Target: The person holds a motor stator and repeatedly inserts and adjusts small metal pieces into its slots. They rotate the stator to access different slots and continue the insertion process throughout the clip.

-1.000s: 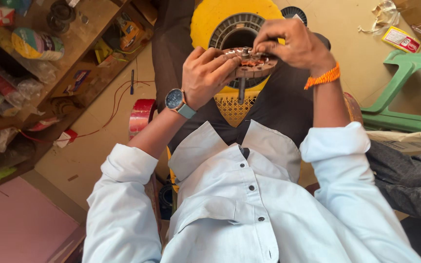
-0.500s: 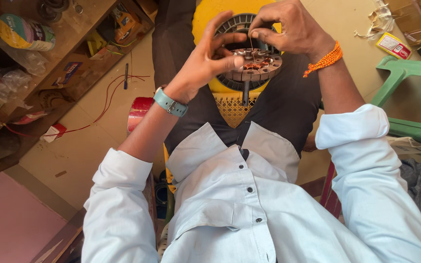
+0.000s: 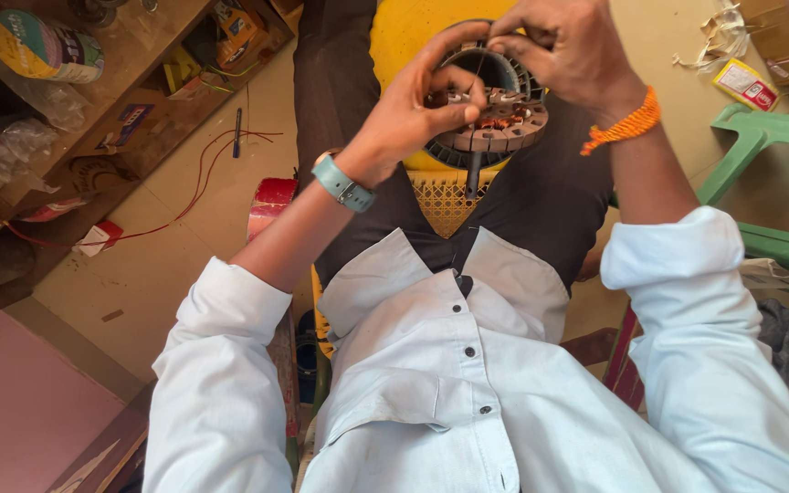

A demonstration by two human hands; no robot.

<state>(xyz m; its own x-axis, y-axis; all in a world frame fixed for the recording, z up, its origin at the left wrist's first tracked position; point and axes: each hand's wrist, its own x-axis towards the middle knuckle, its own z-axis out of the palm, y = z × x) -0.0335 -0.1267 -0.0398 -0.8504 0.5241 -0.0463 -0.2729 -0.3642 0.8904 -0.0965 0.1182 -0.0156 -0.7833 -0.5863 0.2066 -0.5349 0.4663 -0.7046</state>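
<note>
Two bare hands work on one round motor stator (image 3: pixel 495 114), a slotted metal ring with copper windings and a dark shaft pointing down toward the person's lap. It is held up in front of the chest, over a yellow plastic stool (image 3: pixel 413 41) and dark trousers.

Left hand (image 3: pixel 417 110): fingers curled round the stator's near-left edge, thumb and forefinger pinched closed on its rim by the windings; it grips the stator. A teal-strapped wristwatch (image 3: pixel 344 183) sits on that wrist.

Right hand (image 3: pixel 568 50): fingers bent and closed over the stator's upper rim, fingertips pressed together at the top of the ring; whether they pinch a wire or only the rim cannot be told. An orange thread band (image 3: pixel 627 128) circles that wrist.

Clothing: pale blue buttoned shirt (image 3: pixel 468 383), sleeves rolled to the elbow.

Surroundings, floor level: a red tape roll (image 3: pixel 271 201) near the left forearm; thin red wire (image 3: pixel 216 155) trailing across the tan floor toward the wooden shelf (image 3: pixel 152 55); a dark pen-like tool (image 3: pixel 237 132) just beside the wire. The shelf holds wrapped packets and a printed roll (image 3: pixel 43 46). A green plastic chair (image 3: pixel 764 137) stands at the right, with a small red-and-yellow packet (image 3: pixel 746 87) and paper scraps (image 3: pixel 710 41) beyond it.
</note>
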